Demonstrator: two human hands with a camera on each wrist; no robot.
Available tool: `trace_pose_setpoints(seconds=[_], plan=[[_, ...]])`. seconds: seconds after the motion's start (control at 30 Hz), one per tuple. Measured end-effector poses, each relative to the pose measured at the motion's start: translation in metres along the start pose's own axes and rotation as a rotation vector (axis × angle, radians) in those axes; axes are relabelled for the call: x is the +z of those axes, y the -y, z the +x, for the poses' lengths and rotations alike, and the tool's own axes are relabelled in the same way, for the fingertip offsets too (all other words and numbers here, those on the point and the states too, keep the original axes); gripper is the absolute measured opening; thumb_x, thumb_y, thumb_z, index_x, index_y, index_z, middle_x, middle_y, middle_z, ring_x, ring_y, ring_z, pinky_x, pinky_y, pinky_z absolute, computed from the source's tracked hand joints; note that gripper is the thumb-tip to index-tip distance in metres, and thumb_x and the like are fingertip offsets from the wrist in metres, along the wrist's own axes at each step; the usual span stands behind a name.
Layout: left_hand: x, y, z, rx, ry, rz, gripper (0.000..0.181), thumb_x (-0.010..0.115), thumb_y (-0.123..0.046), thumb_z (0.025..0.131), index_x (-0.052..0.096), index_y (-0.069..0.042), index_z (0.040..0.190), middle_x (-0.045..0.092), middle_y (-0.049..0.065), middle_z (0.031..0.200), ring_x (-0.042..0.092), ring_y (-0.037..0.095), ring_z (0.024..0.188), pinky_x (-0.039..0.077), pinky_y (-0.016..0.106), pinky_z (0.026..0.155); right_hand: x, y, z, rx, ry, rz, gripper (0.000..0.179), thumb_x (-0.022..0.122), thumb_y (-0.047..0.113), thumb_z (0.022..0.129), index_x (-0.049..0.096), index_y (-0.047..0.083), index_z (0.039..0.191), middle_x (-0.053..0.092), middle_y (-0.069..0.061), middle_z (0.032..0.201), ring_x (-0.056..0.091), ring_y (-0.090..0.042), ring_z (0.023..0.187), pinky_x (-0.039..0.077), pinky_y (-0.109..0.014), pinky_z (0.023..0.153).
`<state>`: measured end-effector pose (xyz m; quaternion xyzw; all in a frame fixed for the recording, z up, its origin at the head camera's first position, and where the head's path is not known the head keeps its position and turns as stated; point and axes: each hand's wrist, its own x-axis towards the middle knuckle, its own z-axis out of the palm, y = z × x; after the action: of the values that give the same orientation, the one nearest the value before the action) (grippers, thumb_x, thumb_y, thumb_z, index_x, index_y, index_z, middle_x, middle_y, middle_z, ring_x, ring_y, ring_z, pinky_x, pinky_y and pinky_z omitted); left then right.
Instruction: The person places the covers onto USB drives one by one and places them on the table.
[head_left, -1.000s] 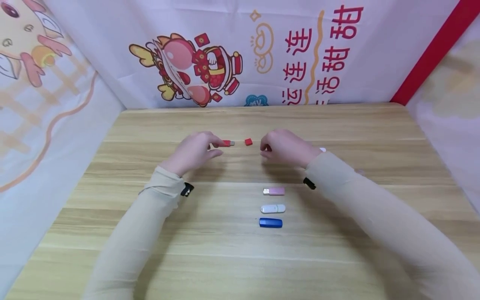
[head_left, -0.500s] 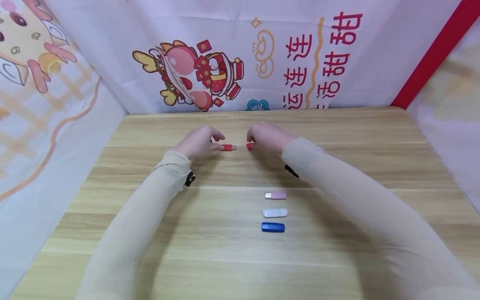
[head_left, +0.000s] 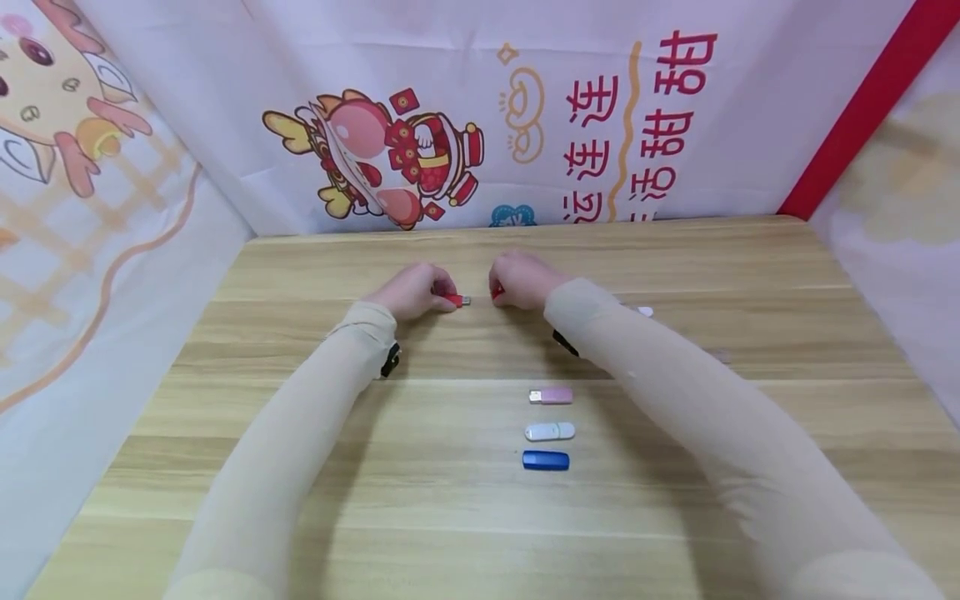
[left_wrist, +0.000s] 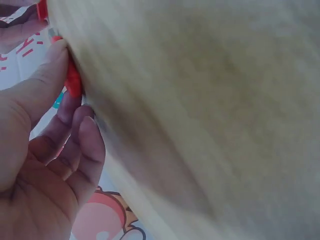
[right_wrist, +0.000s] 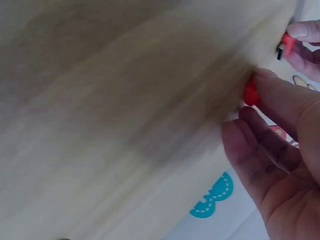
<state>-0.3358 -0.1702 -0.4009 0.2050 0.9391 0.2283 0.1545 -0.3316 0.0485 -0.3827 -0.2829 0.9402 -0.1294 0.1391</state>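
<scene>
My left hand [head_left: 412, 292] pinches a red USB stick [head_left: 453, 300] between thumb and fingers, its metal plug facing right. In the left wrist view the stick's red body [left_wrist: 73, 79] lies close to the wooden surface. A short gap to the right, my right hand [head_left: 525, 279] pinches the small red cap [head_left: 497, 292] of the stick. The right wrist view shows this cap [right_wrist: 251, 91] under the thumb, with the plug end of the red stick apart from it beyond. Stick and cap stand roughly in line.
Nearer on the wooden table [head_left: 420, 483] lie a pink USB stick [head_left: 555, 396] with bare plug, a white USB stick [head_left: 550, 431] and a blue USB stick [head_left: 546, 460]. A small white piece [head_left: 645, 312] shows beside the right sleeve. A printed cloth [head_left: 450, 50] hangs behind.
The right hand has moved left to the red cap and now pinches it. The left hand, looser before, has its thumb and fingers closed on the red USB stick.
</scene>
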Motion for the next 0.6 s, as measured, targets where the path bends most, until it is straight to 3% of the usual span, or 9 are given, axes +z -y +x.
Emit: trace_pose_setpoints(seconds=[0.13,0.33,0.6], plan=[[0.002,-0.003,-0.002,0.015,0.003,0.056,0.015,0.077,-0.02,0.089,0.073,-0.01,0.099,0.068,0.003,0.093,0.059,0.021,0.089,0.049,0.036,0.089,0.003,-0.002,-0.001,0.033,-0.017,0.004,0.009,0.075,0.02,0.09,0.072,0.011,0.093,0.065,-0.002,0.086,0.059,-0.02,0.081,0.052,-0.031,0.079],[0.004,-0.01,-0.009,0.057,0.017,0.154,0.015,0.075,-0.02,0.091,0.074,-0.008,0.098,0.067,0.003,0.09,0.06,0.02,0.086,0.051,0.036,0.084,0.002,0.001,-0.012,0.012,-0.047,-0.019,0.008,0.075,0.016,0.088,0.07,0.011,0.085,0.065,-0.002,0.078,0.061,-0.019,0.072,0.053,-0.029,0.07],[0.003,-0.021,-0.022,0.105,0.041,0.269,0.005,0.075,-0.012,0.089,0.074,-0.007,0.088,0.065,0.003,0.078,0.055,0.018,0.071,0.049,0.03,0.068,-0.009,0.006,-0.048,-0.03,-0.117,0.037,0.009,0.075,0.016,0.089,0.076,0.009,0.095,0.069,0.0,0.084,0.063,-0.015,0.074,0.055,-0.028,0.073]])
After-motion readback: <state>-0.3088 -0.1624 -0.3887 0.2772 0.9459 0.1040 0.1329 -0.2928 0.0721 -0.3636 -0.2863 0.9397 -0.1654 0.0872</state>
